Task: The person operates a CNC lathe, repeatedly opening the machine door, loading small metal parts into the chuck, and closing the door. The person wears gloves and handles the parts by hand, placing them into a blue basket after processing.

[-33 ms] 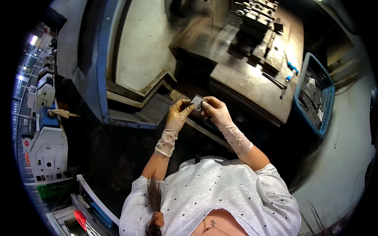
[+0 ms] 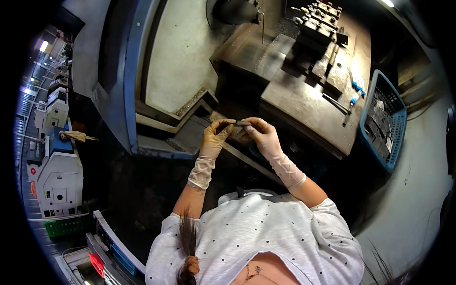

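Observation:
Between my two gloved hands is a small flat metal plate (image 2: 242, 123), turned so that mostly its thin dark edge shows. My left hand (image 2: 216, 138), in a yellow-stained glove, pinches one end between thumb and fingers. The other end is gripped by my right hand (image 2: 265, 137), whose glove is paler. Both hands are raised in front of my chest, short of the machine's metal table (image 2: 304, 111). The plate's faces are mostly hidden at this angle.
On the metal table stands a bolted tool block (image 2: 320, 26), with metal rods (image 2: 336, 103) and a blue-and-white tool (image 2: 356, 90) nearby. A blue plastic basket (image 2: 403, 116) at the right holds several dark metal pieces. Left of my hands rises a blue machine frame (image 2: 124, 85).
The plate has tilted from showing its grey face with holes to nearly edge-on. Both hands still hold it, and the view has shifted slightly.

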`<action>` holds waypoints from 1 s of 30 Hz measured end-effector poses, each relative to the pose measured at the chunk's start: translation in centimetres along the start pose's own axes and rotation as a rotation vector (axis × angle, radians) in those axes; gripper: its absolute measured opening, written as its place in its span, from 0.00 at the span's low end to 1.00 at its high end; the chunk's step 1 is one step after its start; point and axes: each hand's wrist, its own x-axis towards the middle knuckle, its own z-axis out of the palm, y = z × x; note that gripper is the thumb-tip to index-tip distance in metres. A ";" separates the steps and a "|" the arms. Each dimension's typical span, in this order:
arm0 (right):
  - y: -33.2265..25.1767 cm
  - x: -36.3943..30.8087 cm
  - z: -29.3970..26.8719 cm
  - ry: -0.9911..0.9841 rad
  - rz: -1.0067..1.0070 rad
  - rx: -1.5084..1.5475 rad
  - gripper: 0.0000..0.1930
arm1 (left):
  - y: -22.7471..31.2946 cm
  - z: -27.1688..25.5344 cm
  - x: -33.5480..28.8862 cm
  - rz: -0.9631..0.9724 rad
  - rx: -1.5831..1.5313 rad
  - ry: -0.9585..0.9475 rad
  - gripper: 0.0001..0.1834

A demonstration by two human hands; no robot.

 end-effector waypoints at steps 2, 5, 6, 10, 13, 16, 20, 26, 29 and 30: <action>-0.7 0.8 0.8 -0.068 -0.172 -0.175 0.11 | 2.1 -0.2 1.0 -0.054 -0.303 -0.054 0.18; -1.9 1.2 0.3 -0.087 -0.282 -0.392 0.19 | 2.2 0.2 3.1 -0.094 -0.181 -0.004 0.14; -2.6 1.3 0.3 -0.028 -0.339 -0.368 0.21 | 2.9 1.0 4.0 -0.054 -0.233 0.012 0.14; -4.2 0.1 -1.2 0.199 -0.420 -0.318 0.21 | 3.9 2.3 10.0 -0.093 -0.467 0.011 0.10; -5.8 -2.6 -2.2 0.238 -0.383 -0.593 0.15 | 3.8 2.5 16.2 -0.334 -0.893 0.048 0.08; -7.5 -5.6 -2.5 0.290 -0.415 -0.843 0.11 | 7.0 2.8 22.7 0.246 -0.079 0.177 0.08; -6.2 -8.3 -4.1 0.405 -0.242 -0.836 0.12 | 10.3 2.2 30.9 0.667 0.917 0.256 0.10; -5.5 -9.3 -3.6 0.390 -0.165 -0.897 0.12 | 14.2 6.6 32.7 0.609 1.609 0.196 0.21; -5.8 -9.2 -3.4 0.379 -0.184 -0.930 0.12 | 15.3 7.5 33.3 0.477 1.829 0.127 0.25; -6.0 -9.2 -3.4 0.379 -0.190 -0.943 0.12 | 15.7 7.6 33.2 0.430 1.874 0.108 0.25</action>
